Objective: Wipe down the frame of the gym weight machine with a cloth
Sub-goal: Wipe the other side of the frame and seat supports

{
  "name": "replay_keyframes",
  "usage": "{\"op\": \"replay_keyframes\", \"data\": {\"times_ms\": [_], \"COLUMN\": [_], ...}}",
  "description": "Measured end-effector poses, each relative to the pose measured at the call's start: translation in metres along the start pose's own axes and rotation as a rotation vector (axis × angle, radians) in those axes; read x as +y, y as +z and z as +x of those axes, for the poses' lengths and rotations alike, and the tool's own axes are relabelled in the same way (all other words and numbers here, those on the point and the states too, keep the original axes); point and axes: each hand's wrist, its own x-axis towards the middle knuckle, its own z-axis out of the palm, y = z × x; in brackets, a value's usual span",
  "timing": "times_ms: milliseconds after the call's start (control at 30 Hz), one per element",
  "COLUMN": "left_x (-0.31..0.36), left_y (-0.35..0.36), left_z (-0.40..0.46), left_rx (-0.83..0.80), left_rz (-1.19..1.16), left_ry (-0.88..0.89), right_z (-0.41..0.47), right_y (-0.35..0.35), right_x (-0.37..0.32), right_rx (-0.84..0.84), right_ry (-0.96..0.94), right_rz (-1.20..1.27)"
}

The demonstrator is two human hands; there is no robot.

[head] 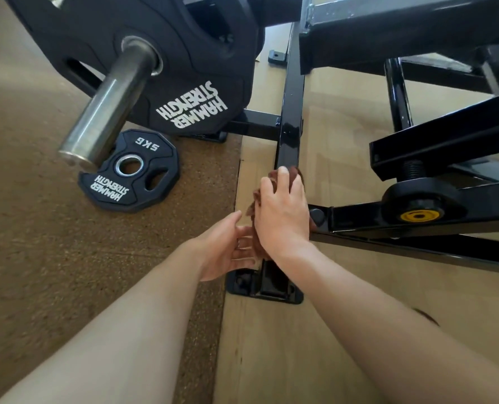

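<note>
A crumpled reddish-brown cloth [293, 174] is pressed onto the long glossy black square-tube frame rail [291, 118] of the weight machine, at the part of the rail near to the person. The cloth is covered mostly by the right hand [281, 211], which is laid on top of it with the fingers curved over the cloth and the rail; the fingertips reach to the far edge of the cloth, where a small part of the fabric is seen beyond them. More of the cloth is seen at the left side of this hand, where it hangs down between the two hands. The left hand [227, 249] is held just beside and below the right one, palm turned to the right, and its fingers are stretched and touch the hanging lower part of the cloth; whether they pinch it cannot be told, because the right wrist hides the fingertips. The rail ends close under the hands in a flat black metal foot plate [243, 282], which stands on the pale wooden platform [271, 360]. At the left, on the brown speckled floor [38, 243], a small black 5 kg weight plate [131, 172] is laid flat. Above it a steel bar sleeve [108, 109] sticks out from a large black weight plate [184, 91] with white lettering.
</note>
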Motion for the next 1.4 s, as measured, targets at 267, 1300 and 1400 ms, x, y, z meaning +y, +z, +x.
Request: {"op": "replay_keyframes", "data": {"times_ms": [267,1300,1400], "left_x": [0.023,0.021,0.024], "left_y": [0.008,0.024,0.025], "left_z": [0.005,0.025,0.025], "left_rx": [0.106,0.234,0.244], "left_rz": [0.074,0.640,0.702], "left_ry": [0.204,0.380,0.362], "right_z": [-0.056,0.100,0.151], "right_y": [0.005,0.010,0.010], "right_x": [0.026,0.034,0.039], "right_rx": [-0.010,0.124,0.127], "right_ry": [-0.165,-0.057,0.032], "right_rz": [-0.013,0.047,0.010]}}
